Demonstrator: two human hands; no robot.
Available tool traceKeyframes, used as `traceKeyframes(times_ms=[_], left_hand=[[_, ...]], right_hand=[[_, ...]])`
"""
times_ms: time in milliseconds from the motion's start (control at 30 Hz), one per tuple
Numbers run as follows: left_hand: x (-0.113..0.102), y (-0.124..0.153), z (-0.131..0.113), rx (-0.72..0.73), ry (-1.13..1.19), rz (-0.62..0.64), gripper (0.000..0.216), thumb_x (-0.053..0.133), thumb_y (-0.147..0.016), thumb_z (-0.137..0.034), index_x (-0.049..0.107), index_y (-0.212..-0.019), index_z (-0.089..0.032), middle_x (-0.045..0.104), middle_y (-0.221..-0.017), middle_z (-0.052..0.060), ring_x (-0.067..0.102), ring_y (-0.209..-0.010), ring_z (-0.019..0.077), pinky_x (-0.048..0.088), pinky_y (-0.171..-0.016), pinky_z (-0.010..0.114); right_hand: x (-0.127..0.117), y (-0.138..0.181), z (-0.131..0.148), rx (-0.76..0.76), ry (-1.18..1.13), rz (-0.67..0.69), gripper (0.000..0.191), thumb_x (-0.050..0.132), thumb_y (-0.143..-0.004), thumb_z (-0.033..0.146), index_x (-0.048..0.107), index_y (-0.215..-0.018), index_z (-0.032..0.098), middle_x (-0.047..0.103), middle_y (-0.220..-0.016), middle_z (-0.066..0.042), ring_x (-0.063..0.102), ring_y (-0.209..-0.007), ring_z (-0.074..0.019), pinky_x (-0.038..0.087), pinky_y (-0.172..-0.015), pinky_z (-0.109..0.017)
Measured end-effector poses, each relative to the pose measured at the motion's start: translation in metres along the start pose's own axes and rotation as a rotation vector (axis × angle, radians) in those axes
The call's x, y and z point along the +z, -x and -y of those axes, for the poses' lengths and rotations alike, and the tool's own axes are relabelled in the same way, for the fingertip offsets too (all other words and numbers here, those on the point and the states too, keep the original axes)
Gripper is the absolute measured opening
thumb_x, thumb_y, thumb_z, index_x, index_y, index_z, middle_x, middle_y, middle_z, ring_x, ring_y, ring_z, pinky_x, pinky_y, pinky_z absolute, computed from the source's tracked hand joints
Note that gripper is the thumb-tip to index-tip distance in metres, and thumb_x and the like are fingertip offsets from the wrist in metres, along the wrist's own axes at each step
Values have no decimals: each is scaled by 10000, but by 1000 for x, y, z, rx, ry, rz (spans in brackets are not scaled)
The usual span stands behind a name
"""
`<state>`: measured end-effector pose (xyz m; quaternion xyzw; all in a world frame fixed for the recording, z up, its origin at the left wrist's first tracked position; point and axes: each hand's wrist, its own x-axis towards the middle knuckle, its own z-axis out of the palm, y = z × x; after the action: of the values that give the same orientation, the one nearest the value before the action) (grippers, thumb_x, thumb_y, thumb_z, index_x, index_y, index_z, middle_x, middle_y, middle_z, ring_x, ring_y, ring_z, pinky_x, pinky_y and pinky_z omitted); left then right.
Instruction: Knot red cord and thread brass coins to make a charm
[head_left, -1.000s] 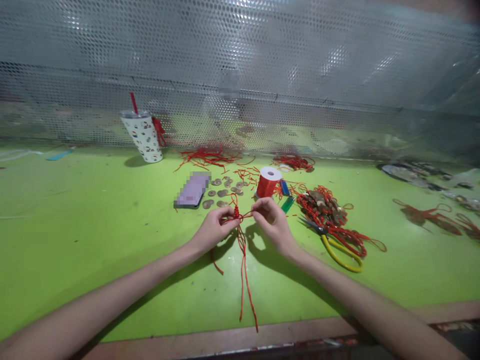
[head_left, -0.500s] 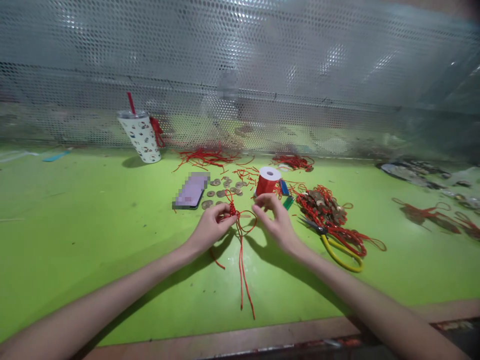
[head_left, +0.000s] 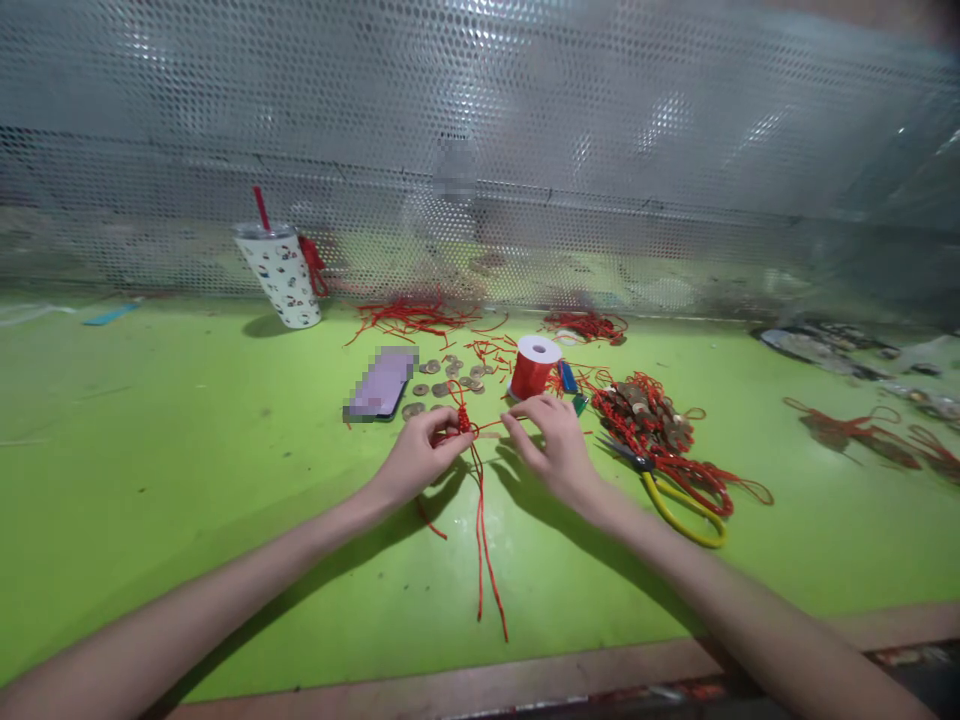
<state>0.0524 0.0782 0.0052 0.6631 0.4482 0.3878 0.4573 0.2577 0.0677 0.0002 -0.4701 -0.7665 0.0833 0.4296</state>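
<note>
My left hand [head_left: 424, 450] pinches a knotted red cord [head_left: 464, 418] between thumb and fingers, with a small loop standing up at its top. Two long cord ends hang from the knot toward the table's front edge, and a shorter end droops below my left hand. To the right, my right hand [head_left: 551, 440] is closed on a strand of the same cord, which runs nearly straight across from the knot. Several brass coins [head_left: 452, 375] with holes lie just behind my left hand. A spool of red cord [head_left: 533, 368] stands behind my right hand.
Scissors with yellow handles [head_left: 679, 500] lie right of my right hand, against a pile of coins on red cords [head_left: 645, 415]. A phone [head_left: 382, 385] rests left of the coins. Behind stand a tumbler with a straw [head_left: 281, 275] and a perforated metal screen [head_left: 525, 230].
The open cord loop right of the knot has been drawn out into a straight strand, and my right hand has closed on it. My left hand keeps its hold almost in place.
</note>
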Motion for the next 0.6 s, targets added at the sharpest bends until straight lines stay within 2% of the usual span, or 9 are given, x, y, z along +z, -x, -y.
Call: traceKeyframes(times_ms=[67,133,200,300,467,600], left_hand=[[3,3,-3,30,-10,45,210,665,-820,-323,566,-703,-181,511,-639,-16,439,-579,116,312,-534,260],[6,6,-6,51,-20,97,178,657,-827,-308,589,-729,-176,501,-640,-22,430,-579,113,318,-538,259],[8,9,-9,50,-23,140,130,647,-832,-291,613,-788,-173,490,-636,-34,416,-569,109,323,-541,257],[8,9,-10,44,-17,145,136,652,-831,-303,617,-840,-172,517,-664,-28,445,-586,116,346,-554,259],[-2,3,-10,72,-20,55,163,554,-880,-299,672,-916,-192,587,-721,7,473,-613,140,339,-552,267],[-6,-1,-10,66,-68,3,167,626,-844,-325,718,-892,-194,537,-623,-16,400,-543,121,265,-502,257]], right_hand=[[6,4,2,-121,40,8,156,533,-975,271,637,-889,195,728,-909,-97,615,-947,-274,410,-932,-484],[11,9,7,-146,-30,51,146,514,-986,274,628,-961,186,721,-937,-99,621,-939,-260,436,-922,-463],[14,12,12,-68,-168,124,160,508,-994,295,619,-1005,181,708,-910,-81,628,-830,-216,481,-798,-378],[13,13,16,118,-333,181,180,528,-986,330,626,-998,180,653,-768,-23,559,-636,-155,426,-598,-283],[9,6,13,286,-461,159,233,561,-947,381,645,-879,176,595,-710,-6,482,-608,-138,362,-561,-278],[8,2,11,404,-571,191,281,601,-903,440,660,-842,172,548,-660,1,426,-579,-129,319,-521,-282]])
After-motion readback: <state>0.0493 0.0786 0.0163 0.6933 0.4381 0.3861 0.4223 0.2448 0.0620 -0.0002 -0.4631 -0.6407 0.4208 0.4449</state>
